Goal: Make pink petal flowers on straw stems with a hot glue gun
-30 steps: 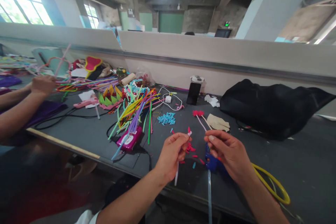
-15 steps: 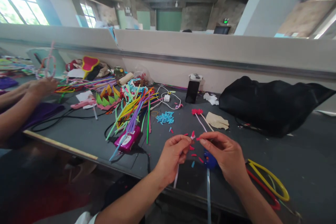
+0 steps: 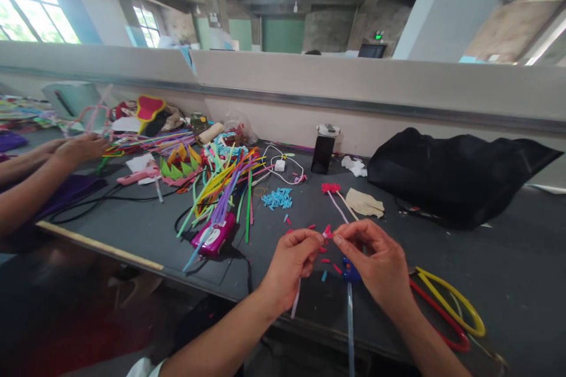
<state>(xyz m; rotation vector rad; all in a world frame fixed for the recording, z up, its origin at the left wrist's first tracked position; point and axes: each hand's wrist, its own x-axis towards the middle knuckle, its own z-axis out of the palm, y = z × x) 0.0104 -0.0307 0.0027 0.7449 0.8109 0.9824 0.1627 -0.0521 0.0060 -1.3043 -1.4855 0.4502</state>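
Your pale stem [image 3: 296, 301] is in the lower middle of the frame, pinched near its tip by your left hand [image 3: 292, 260], the lower end hanging beneath. Your right hand [image 3: 381, 256] grips a small red piece [image 3: 329, 235] between thumb and fingertip, right at that tip, where another red bit seems to stand upright. Whether they touch, or carry glue, is too small to tell.

Hold the stem steady so it doesn't twist, seat the piece by its base, angle it outward, and press before letting go; keep your fingertips off any wet glue. The red flower head [image 3: 331, 188], just above your hands in the frame, likely makes a fair guide for spacing.

Below, the blue glue gun [image 3: 351, 272] is partly covered by your right hand, its nozzle hidden, so treat it as hot. Loose red pieces [image 3: 337, 269] lie to its left, handy. Farther up and left sits the blue pile [image 3: 277, 198]. At lower right, keep your forearm clear of the yellow handle [image 3: 474, 309] on the surface [image 3: 522, 283].
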